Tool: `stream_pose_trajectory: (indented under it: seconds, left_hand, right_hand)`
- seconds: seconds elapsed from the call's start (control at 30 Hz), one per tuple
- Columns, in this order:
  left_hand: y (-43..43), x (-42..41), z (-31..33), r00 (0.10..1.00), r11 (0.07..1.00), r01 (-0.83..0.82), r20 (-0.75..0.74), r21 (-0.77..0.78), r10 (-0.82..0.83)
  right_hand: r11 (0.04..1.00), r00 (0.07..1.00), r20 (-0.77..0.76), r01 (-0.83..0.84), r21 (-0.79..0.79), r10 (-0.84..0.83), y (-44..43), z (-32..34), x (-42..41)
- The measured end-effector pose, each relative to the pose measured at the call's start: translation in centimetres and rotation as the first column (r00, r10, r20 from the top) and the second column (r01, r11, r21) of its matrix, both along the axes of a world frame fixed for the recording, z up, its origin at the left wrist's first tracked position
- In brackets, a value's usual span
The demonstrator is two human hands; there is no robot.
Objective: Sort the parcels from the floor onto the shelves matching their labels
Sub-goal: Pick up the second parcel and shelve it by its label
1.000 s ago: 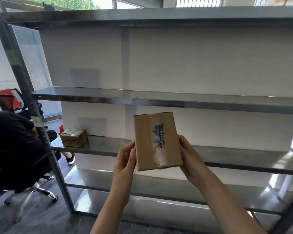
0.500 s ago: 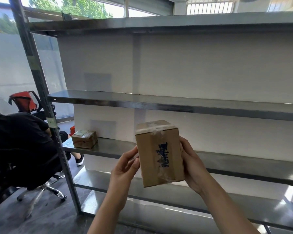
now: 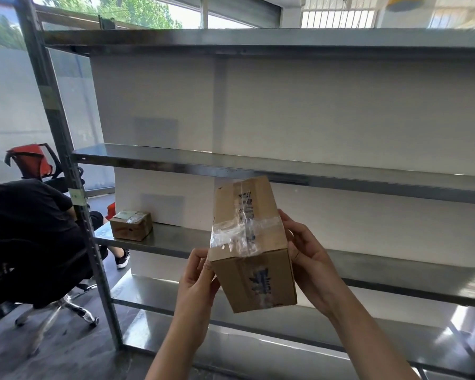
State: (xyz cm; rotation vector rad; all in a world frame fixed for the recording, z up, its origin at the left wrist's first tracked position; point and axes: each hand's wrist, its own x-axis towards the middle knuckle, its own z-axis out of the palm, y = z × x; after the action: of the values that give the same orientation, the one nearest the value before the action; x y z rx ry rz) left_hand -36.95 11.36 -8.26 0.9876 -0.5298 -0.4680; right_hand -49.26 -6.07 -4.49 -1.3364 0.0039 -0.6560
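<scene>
I face the metal shelving (image 3: 258, 171); the parcel (image 3: 251, 242) hangs before its middle tiers, long axis tipped away toward the shelves; my left hand (image 3: 196, 283) grasps its near-left corner, my right hand (image 3: 310, 259) its right side, equally near.

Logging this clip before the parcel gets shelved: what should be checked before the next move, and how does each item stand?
1. Both hands on the cardboard parcel: ok, left hand and right hand at opposite sides.
2. Blue marking readable: not ok, blurred under tape.
3. Shelf labels visible: cannot tell.
4. Free space on the middle shelf: ok, only a small taped box at its left end.
5. Path to the shelf: ok, nothing between.
</scene>
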Motion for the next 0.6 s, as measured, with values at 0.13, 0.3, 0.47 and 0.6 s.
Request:
stream_pose_trajectory:
  seconds: [0.13,0.3,0.47,0.6]
  left_hand:
    - [0.0,0.3,-0.2,0.998,1.000,0.009,-0.065,-0.013,-0.010]
    - [0.3,0.8,-0.1,0.992,0.999,0.039,-0.123,0.015,-0.037]
    - [0.7,1.3,0.0,0.972,0.991,0.124,-0.206,0.058,-0.110]
    - [0.9,1.4,-0.3,0.957,0.983,0.180,-0.228,-0.025,-0.181]
  right_hand:
    - [0.998,0.997,0.016,-0.071,0.003,0.070,-0.6,-0.3,-0.1]
    - [0.994,0.994,0.033,-0.109,0.001,0.109,-0.6,-0.5,0.1]
    - [0.992,0.998,0.007,-0.062,-0.113,0.063,-0.6,-0.3,0.8]
    - [0.973,0.999,-0.043,0.020,-0.231,-0.030,-0.6,-0.2,1.2]
